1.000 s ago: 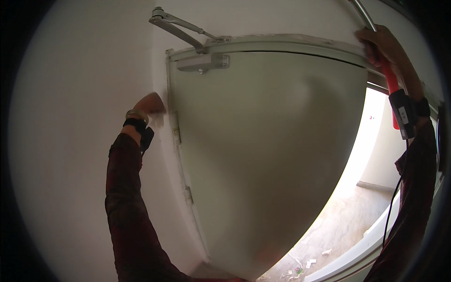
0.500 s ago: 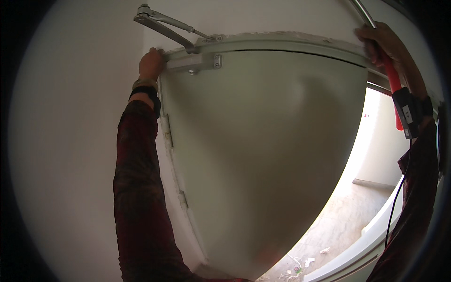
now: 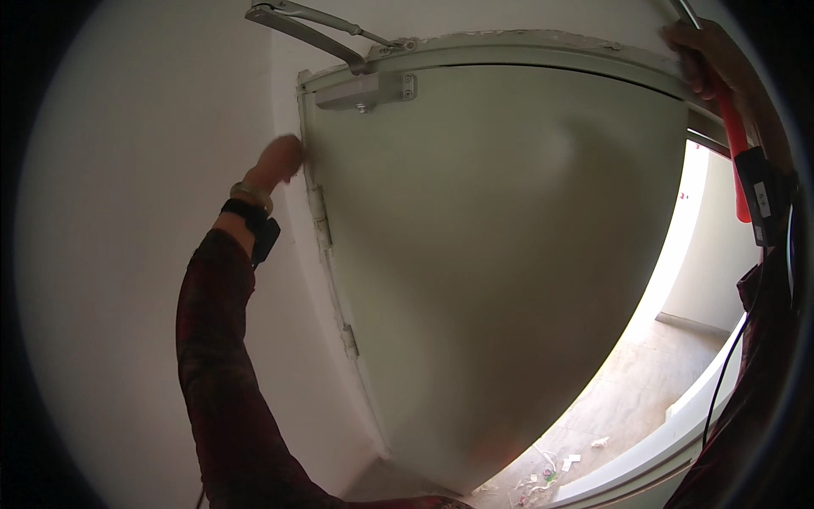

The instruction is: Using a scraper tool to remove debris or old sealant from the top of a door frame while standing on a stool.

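My left hand (image 3: 281, 159) is beside the hinge-side edge of a pale green door (image 3: 509, 212), below the grey door closer (image 3: 366, 92). It is blurred and its fingers are mostly turned away; whether it touches the frame is unclear. High on the right, my right hand (image 3: 716, 58) is closed around a tool with a red handle (image 3: 736, 140) and a metal shaft (image 3: 685, 12). The tool's upper end lies outside the picture. The closer's jointed arm (image 3: 318, 38) reaches out above the door.
The door frame (image 3: 509, 49) has a rough, chipped plaster edge along its top. Hinges (image 3: 320, 219) run down the door's left side, next to a white wall (image 3: 153, 212). Right of the door, a bright opening shows a floor (image 3: 623, 386) with scraps of litter (image 3: 547, 475).
My left hand has come away from the frame's upper left corner and dropped lower along the hinge side. My right hand still grips the red-handled tool. The view has shifted slightly.
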A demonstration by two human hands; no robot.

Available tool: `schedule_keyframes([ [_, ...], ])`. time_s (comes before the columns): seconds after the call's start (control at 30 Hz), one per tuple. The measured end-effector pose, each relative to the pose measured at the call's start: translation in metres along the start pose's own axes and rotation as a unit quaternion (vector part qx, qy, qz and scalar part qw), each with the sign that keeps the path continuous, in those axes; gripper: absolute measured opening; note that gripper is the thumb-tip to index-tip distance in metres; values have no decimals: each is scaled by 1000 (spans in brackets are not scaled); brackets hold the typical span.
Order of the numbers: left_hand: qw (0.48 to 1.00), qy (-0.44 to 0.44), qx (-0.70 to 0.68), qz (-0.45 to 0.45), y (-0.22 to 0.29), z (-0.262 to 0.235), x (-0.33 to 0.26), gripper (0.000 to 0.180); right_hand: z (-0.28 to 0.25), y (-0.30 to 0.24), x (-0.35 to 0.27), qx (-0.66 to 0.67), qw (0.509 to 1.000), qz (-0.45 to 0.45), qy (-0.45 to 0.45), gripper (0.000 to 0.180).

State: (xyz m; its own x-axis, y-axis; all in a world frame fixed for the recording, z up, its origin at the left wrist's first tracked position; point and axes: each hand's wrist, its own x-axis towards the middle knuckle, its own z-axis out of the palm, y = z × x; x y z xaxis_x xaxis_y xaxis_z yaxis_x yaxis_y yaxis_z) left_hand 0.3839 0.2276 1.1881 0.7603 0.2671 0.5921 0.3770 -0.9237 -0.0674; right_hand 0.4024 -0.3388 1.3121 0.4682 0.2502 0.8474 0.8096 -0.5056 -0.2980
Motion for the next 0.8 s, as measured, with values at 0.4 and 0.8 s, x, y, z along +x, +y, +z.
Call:
schedule_keyframes([
  [0.4,958,282,-9,-57,0,-48,51,30,5,-6,-3,31,999,-6,-3,29],
  [0.8,958,260,87,80,-15,-53,48,19,6,-6,-3,6,1000,2,15,28],
])
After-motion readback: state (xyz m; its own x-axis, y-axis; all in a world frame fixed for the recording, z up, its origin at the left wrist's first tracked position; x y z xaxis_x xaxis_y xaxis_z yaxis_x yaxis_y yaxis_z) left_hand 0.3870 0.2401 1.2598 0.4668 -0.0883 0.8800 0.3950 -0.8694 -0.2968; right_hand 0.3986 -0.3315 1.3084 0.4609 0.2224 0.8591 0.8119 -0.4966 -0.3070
